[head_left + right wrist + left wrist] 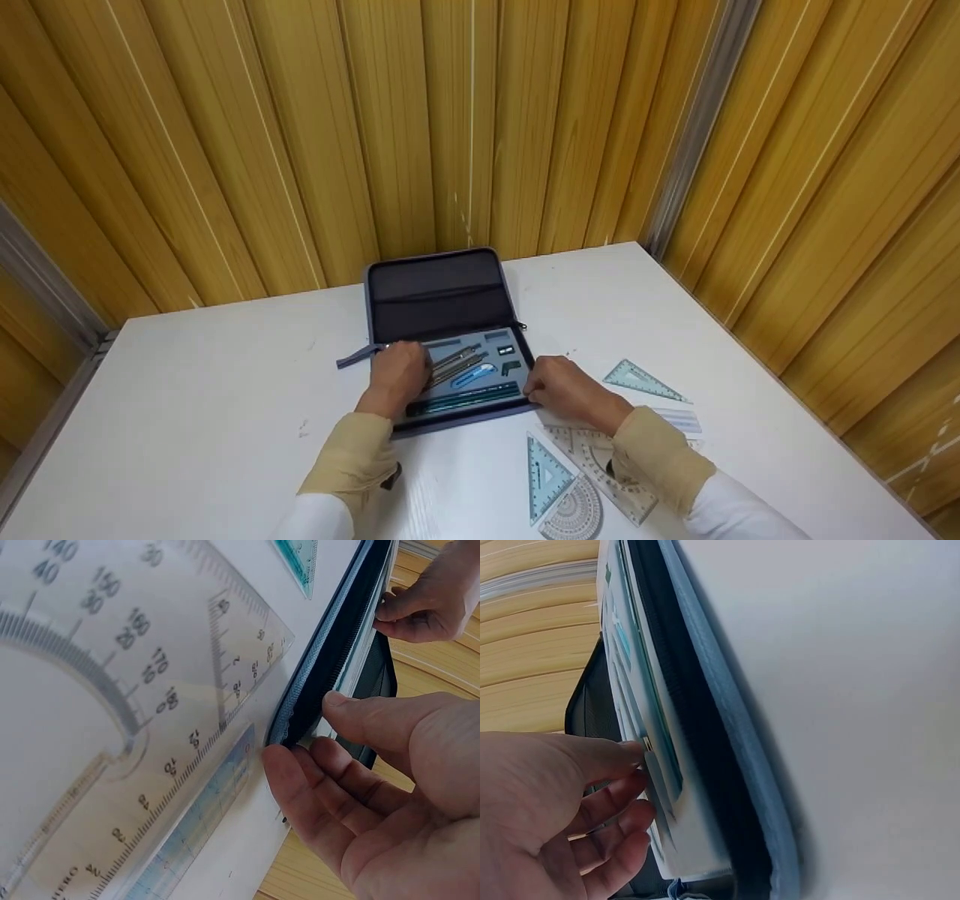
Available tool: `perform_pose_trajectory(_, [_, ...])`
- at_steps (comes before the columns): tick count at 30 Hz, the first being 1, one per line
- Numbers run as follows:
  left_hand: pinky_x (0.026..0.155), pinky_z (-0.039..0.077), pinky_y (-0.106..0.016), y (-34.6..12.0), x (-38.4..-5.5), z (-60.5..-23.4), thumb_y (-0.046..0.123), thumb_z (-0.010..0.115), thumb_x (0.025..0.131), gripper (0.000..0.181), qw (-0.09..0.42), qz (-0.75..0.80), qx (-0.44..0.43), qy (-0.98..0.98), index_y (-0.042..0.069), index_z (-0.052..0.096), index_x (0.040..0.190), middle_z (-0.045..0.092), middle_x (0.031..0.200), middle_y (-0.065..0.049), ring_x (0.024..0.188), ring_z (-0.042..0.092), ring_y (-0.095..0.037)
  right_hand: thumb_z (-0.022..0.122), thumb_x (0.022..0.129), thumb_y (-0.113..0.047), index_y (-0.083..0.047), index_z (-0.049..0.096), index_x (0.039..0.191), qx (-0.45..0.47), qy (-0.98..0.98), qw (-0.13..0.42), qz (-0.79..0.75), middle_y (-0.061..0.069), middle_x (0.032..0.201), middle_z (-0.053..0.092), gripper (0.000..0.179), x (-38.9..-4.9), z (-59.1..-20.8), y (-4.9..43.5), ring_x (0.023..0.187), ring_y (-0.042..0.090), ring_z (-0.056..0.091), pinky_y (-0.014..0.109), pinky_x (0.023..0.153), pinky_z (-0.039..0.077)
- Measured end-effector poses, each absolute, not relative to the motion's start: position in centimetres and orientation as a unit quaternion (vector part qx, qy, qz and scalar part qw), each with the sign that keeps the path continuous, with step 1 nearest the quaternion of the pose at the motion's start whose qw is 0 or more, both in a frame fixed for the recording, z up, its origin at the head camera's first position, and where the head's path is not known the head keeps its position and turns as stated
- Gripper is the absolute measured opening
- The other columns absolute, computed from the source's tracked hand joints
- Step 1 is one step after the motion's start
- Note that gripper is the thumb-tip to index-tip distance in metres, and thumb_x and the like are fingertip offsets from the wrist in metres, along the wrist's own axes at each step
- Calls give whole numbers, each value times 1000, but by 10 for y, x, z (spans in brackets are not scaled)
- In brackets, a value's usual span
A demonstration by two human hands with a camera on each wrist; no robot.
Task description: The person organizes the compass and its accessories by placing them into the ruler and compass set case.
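Note:
A zippered case point(439, 292) lies unfolded on the table, its dark lid tipped back against the wall. Its grey tray point(442, 350) holds two silver compasses point(459, 361), a blue utility knife point(474, 375), a small sharpener point(506, 350) and dark green pencils point(465, 400). At the tray's left side, my left hand point(401, 375) pinches the end of a compass with thumb and fingertips; the fingers point(626, 814) curl at the slot's edge. My right hand point(566, 388) grips the case's right rim near the front corner, thumb point(349, 706) inside and fingers outside.
On the white table point(225, 405), right of the case, lie a set square point(645, 381), a second set square point(547, 480), a protractor point(576, 514), a large clear drawing template point(592, 457) and a ruler point(682, 420). Wooden panel walls point(465, 150) enclose the table's back and right.

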State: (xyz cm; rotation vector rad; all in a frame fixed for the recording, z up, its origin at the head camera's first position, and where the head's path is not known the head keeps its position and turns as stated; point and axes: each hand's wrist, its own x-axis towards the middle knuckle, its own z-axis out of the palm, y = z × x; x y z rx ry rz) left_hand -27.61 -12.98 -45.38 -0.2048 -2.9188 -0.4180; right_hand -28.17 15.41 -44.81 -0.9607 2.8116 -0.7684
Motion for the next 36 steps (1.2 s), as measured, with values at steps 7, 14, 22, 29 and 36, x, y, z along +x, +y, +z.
perform_pose_trajectory(7, [70,57,-41,-140,-269,-447,0,66,94,17,24,-182,-86,-979,5,81,95,74,87,-8,73,63,-20,68,90,6,2,79,100,-305,918,44,-250,9,101,70,15,-280,-446,153,100,23,67,38,88,57])
perform_pose_trajectory(14, [80,58,-41,-151,-261,-442,3,69,94,15,11,-190,-94,-977,6,81,104,75,98,-8,84,65,-20,69,90,5,1,80,102,-282,925,55,-248,10,105,70,16,-281,-446,153,104,24,68,39,91,57])
perform_pose_trajectory(22, [72,58,-38,-168,-241,-428,0,69,94,17,37,-207,-121,-970,5,80,105,76,100,-9,78,63,-17,70,90,4,-1,80,102,-264,928,61,-254,7,105,70,16,-284,-445,154,104,23,67,39,92,56])
perform_pose_trajectory(29, [69,57,-33,-178,-210,-421,0,72,92,17,64,-202,-130,-969,5,81,106,76,102,-8,78,62,-15,69,90,5,-1,80,100,-271,926,55,-256,6,101,70,16,-282,-447,155,100,21,67,38,88,57])
perform_pose_trajectory(36, [77,59,-39,-189,-173,-422,-3,76,88,18,64,-199,-137,-968,4,81,104,75,104,-9,90,69,-21,70,90,5,-1,80,99,-288,924,49,-247,7,100,70,15,-282,-448,154,99,22,67,39,88,57])
